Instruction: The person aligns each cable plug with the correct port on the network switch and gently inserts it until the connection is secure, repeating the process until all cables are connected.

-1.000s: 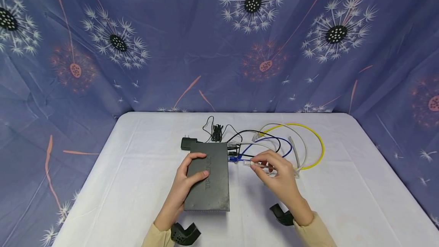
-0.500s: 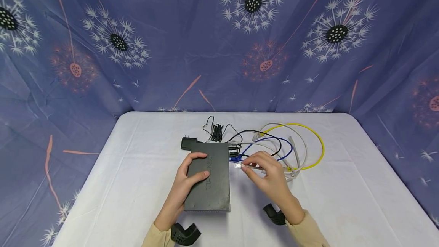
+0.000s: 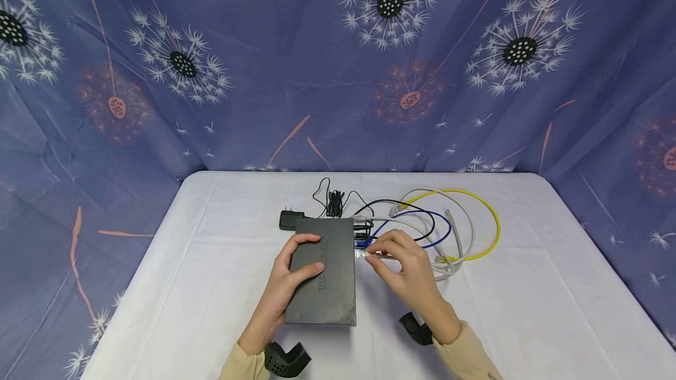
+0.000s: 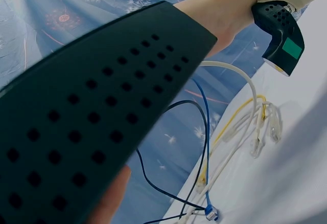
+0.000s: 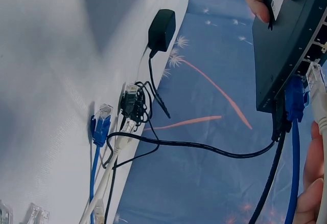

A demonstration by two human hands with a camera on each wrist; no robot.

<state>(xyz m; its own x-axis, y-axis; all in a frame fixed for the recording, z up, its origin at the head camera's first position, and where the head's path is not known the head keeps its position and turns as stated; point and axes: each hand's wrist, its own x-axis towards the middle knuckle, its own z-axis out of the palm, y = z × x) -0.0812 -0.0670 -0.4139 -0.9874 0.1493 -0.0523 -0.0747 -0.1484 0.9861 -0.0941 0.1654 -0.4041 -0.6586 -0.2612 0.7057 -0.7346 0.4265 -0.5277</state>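
In the head view, my left hand (image 3: 282, 286) grips a dark TP-LINK network switch (image 3: 333, 286), its thumb on the top face. My right hand (image 3: 409, 265) pinches a pale network cable near its clear plug (image 3: 361, 254), right at the switch's port side. The right wrist view shows this clear plug (image 5: 315, 75) in front of a port, beside a blue plug (image 5: 295, 98) seated in the switch. I cannot tell whether the clear plug is inside the port. A black lead (image 5: 278, 116) is plugged in beyond the blue one. The switch's perforated side (image 4: 102, 106) fills much of the left wrist view.
A black power adapter (image 3: 290, 220) and its bundled cord (image 3: 334, 204) lie behind the switch on the white table (image 3: 211, 263). To the right, a yellow cable (image 3: 496, 230) loops among grey and blue cables. Patterned blue fabric (image 3: 296, 63) hangs at the back.
My right hand has moved left with the pale cable, bringing its clear plug from a gap beside the switch to the port side. The switch has shifted very slightly right in my left hand.
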